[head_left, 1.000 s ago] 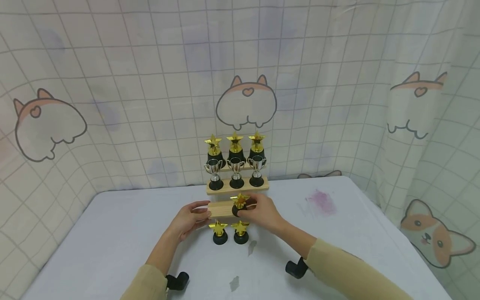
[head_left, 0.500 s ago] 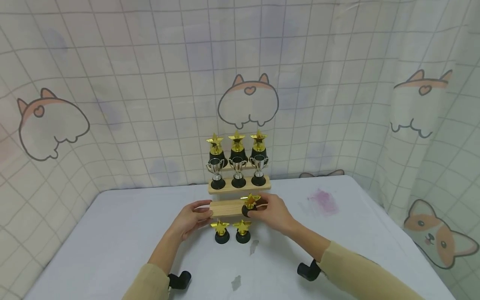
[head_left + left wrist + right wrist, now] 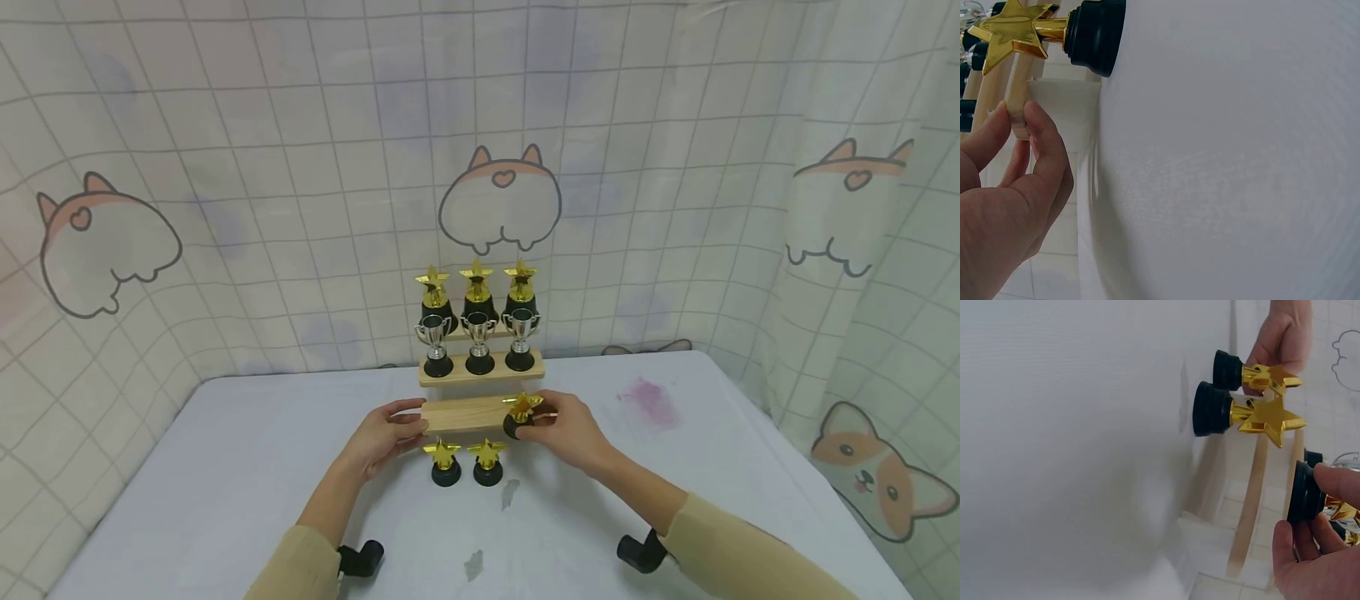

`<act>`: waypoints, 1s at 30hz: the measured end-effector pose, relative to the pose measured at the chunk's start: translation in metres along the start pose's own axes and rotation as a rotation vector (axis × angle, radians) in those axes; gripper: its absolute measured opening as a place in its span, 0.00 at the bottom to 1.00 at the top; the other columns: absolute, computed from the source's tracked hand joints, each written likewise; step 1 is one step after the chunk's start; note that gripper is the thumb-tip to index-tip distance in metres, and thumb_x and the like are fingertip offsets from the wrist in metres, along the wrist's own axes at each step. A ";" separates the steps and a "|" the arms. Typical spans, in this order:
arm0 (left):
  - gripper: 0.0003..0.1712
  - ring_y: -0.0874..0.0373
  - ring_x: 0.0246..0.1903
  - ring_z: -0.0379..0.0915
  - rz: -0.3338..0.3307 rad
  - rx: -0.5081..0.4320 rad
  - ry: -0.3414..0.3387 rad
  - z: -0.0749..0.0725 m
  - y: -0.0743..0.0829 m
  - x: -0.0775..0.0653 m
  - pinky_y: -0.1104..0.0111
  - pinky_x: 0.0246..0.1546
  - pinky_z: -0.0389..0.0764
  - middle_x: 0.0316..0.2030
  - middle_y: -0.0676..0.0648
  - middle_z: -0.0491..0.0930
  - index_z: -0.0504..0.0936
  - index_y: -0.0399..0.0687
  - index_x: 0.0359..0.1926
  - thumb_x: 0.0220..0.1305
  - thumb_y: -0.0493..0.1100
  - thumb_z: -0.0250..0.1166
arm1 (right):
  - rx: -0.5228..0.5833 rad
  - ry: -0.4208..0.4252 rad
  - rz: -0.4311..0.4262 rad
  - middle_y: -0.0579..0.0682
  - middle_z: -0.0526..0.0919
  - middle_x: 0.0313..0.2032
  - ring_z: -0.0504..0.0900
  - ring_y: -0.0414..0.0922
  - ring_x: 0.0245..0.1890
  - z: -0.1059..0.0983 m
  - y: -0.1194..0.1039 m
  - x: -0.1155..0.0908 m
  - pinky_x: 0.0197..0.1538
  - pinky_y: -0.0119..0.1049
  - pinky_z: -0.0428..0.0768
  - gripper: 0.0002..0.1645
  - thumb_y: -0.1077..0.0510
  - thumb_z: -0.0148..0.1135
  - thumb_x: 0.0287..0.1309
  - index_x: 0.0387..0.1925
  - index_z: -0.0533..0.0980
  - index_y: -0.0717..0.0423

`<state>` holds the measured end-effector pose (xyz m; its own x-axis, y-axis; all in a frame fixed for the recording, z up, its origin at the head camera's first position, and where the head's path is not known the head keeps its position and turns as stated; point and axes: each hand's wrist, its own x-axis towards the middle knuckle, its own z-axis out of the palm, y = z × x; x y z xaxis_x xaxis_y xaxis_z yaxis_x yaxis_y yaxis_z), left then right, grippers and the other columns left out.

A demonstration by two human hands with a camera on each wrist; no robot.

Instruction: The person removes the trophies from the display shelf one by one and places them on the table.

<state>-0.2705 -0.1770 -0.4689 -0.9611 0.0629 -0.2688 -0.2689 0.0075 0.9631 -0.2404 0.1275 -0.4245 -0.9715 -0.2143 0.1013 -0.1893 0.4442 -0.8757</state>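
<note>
Front plank (image 3: 465, 415) is pinched at its left end by left hand (image 3: 384, 437); star trophy (image 3: 522, 407) (black-based) is gripped near plank's right end by right hand (image 3: 568, 427)

Two star trophies (image 3: 487, 465) stand before the lowest shelf (image 3: 461, 415), cup trophies (image 3: 478, 327) behind it.

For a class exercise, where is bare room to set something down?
Bare: table left of the left hand and right of the right hand; lowest shelf between left hand and held star trophy. Crowded: upper shelves, bearing trophies.
</note>
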 end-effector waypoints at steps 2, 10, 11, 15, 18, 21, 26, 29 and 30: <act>0.29 0.47 0.48 0.80 0.002 0.003 0.002 0.000 0.000 0.000 0.57 0.53 0.82 0.56 0.34 0.74 0.73 0.38 0.68 0.68 0.30 0.67 | 0.008 -0.004 -0.006 0.52 0.86 0.42 0.85 0.51 0.44 -0.002 0.003 -0.002 0.50 0.43 0.84 0.25 0.63 0.77 0.53 0.52 0.80 0.65; 0.29 0.48 0.48 0.80 -0.006 0.002 0.004 0.001 0.001 0.001 0.59 0.52 0.83 0.56 0.34 0.75 0.73 0.39 0.69 0.68 0.30 0.67 | 0.021 -0.020 0.029 0.52 0.86 0.43 0.86 0.50 0.44 -0.002 0.012 -0.010 0.50 0.43 0.84 0.26 0.63 0.78 0.52 0.53 0.80 0.66; 0.29 0.48 0.48 0.80 -0.006 0.002 0.004 0.001 0.001 0.001 0.59 0.51 0.83 0.56 0.34 0.75 0.73 0.39 0.69 0.68 0.30 0.67 | 0.026 -0.023 0.035 0.53 0.86 0.43 0.86 0.51 0.45 -0.002 0.013 -0.011 0.50 0.43 0.84 0.27 0.63 0.78 0.53 0.53 0.80 0.66; 0.29 0.47 0.48 0.80 -0.006 0.000 0.002 0.001 0.001 0.000 0.60 0.50 0.84 0.56 0.34 0.75 0.73 0.38 0.69 0.68 0.30 0.67 | 0.024 -0.038 0.048 0.53 0.85 0.43 0.86 0.51 0.45 -0.002 0.018 -0.013 0.50 0.43 0.84 0.27 0.62 0.78 0.53 0.54 0.79 0.67; 0.29 0.47 0.48 0.80 -0.005 -0.001 -0.001 0.001 0.000 -0.001 0.60 0.50 0.84 0.56 0.34 0.75 0.73 0.38 0.69 0.68 0.30 0.67 | 0.024 -0.042 0.069 0.53 0.85 0.43 0.86 0.51 0.44 -0.001 0.022 -0.015 0.50 0.43 0.84 0.29 0.62 0.78 0.53 0.55 0.78 0.67; 0.29 0.47 0.48 0.80 -0.003 -0.003 -0.002 0.001 -0.001 -0.001 0.60 0.50 0.84 0.56 0.34 0.75 0.72 0.38 0.69 0.68 0.30 0.67 | 0.022 -0.045 0.088 0.52 0.85 0.43 0.86 0.50 0.44 0.000 0.026 -0.017 0.50 0.43 0.85 0.30 0.62 0.79 0.52 0.55 0.78 0.68; 0.29 0.47 0.48 0.80 -0.002 -0.005 0.000 0.000 -0.002 0.000 0.59 0.51 0.84 0.56 0.34 0.74 0.73 0.39 0.69 0.68 0.30 0.67 | 0.010 -0.055 0.098 0.52 0.85 0.42 0.85 0.49 0.44 0.002 0.031 -0.019 0.49 0.43 0.85 0.26 0.63 0.79 0.52 0.52 0.79 0.67; 0.29 0.47 0.48 0.80 0.000 -0.007 -0.003 0.000 -0.002 0.001 0.59 0.51 0.83 0.56 0.34 0.74 0.73 0.39 0.69 0.68 0.30 0.67 | 0.019 -0.062 0.093 0.52 0.85 0.42 0.85 0.49 0.44 0.003 0.032 -0.019 0.49 0.43 0.85 0.25 0.64 0.78 0.52 0.51 0.79 0.67; 0.29 0.47 0.48 0.79 0.001 -0.007 -0.004 0.000 -0.002 0.001 0.59 0.51 0.83 0.56 0.34 0.74 0.73 0.39 0.69 0.68 0.30 0.67 | 0.024 -0.064 0.092 0.52 0.85 0.42 0.85 0.49 0.44 0.003 0.032 -0.019 0.49 0.44 0.85 0.25 0.64 0.78 0.52 0.51 0.79 0.67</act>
<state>-0.2708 -0.1771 -0.4709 -0.9612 0.0673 -0.2677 -0.2683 0.0002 0.9633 -0.2276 0.1433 -0.4560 -0.9734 -0.2290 -0.0094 -0.0958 0.4439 -0.8910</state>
